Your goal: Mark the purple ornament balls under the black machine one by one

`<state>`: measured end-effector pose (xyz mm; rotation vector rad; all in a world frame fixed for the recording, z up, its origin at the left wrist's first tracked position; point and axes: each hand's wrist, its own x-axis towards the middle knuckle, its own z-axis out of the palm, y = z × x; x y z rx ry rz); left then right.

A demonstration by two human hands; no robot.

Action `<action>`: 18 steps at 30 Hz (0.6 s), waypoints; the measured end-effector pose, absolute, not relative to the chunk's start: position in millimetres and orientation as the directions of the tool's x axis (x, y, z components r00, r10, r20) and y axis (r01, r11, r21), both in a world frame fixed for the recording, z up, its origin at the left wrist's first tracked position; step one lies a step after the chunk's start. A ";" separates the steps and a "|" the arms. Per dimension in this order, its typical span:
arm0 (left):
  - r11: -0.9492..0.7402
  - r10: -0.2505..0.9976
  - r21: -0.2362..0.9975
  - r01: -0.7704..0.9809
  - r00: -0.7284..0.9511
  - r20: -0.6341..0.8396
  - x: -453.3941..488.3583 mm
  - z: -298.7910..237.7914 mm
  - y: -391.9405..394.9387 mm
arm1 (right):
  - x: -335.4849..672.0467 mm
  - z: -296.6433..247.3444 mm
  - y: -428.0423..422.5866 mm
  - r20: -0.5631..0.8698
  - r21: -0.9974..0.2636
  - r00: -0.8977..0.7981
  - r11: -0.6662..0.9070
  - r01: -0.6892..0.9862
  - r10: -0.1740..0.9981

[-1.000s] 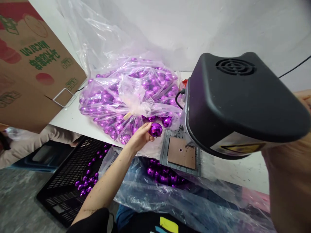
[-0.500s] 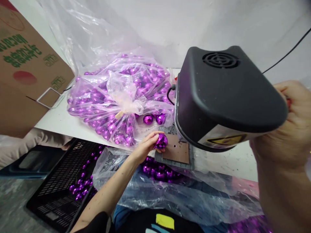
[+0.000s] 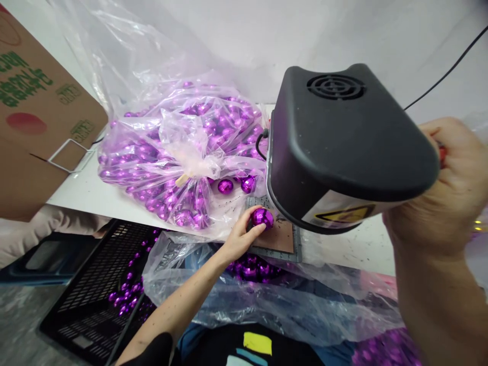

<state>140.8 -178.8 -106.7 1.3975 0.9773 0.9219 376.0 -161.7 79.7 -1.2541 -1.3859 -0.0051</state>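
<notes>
My left hand (image 3: 240, 237) pinches a shiny purple faceted ball (image 3: 262, 217) and holds it over the brown pad of a grey base plate (image 3: 281, 241), just under the front of a black machine head (image 3: 343, 147). My right hand (image 3: 446, 188) is closed in a fist on a red-tipped handle at the machine's right side; most of the handle is hidden. A clear plastic bag (image 3: 183, 152) full of the same purple balls lies on the white table (image 3: 87, 195) to the left of the machine. Two loose balls (image 3: 234, 185) sit at the bag's mouth.
A cardboard box (image 3: 34, 112) with green lettering stands at the far left. Below the table edge lies a black plastic crate (image 3: 99, 290) with several purple balls. A clear plastic sheet (image 3: 267, 305) on my lap holds more balls. A black cable (image 3: 446, 71) runs to the upper right.
My left hand carried the purple ball from the bag's mouth down and right onto the base plate under the machine head. My right hand rose into view on the handle.
</notes>
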 end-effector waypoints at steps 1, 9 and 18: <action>-0.060 0.944 0.992 0.107 0.329 0.022 142.9 -108.9 -179.1 | 376.0 79.6 -161.5 0.712 -0.640 0.287 0.425 0.641 0.640; -0.260 0.946 0.911 0.320 0.274 0.174 153.8 -116.1 -178.6 | 373.5 81.9 -161.6 0.690 -0.670 0.315 0.411 0.619 0.651; -0.215 0.936 0.928 0.305 0.334 0.107 159.6 -112.3 -175.4 | 372.2 80.8 -162.3 0.718 -0.638 0.306 0.416 0.648 0.625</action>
